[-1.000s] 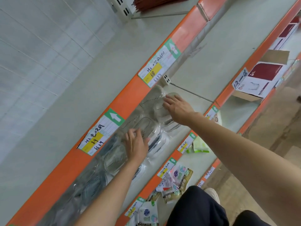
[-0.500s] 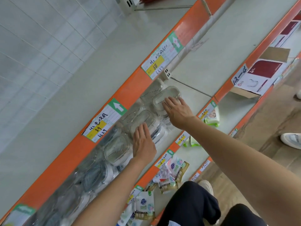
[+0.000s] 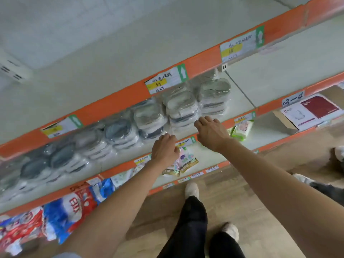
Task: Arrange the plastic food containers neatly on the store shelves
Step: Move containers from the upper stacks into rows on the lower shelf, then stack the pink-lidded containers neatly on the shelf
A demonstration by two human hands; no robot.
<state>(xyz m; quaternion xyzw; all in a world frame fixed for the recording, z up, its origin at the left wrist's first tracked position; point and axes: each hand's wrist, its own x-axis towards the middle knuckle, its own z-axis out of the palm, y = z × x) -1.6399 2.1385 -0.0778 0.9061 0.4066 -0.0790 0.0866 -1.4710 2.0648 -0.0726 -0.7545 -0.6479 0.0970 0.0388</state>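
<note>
Both empty — left hand (image 3: 164, 148), right hand (image 3: 211, 132) — near stacked containers (image 3: 181, 107)

Both arms extended forward, left hand (image 3: 164, 148) loosely curled, right hand (image 3: 211, 131) palm-down, fingers (image 3: 202, 120) spread, empty
</note>
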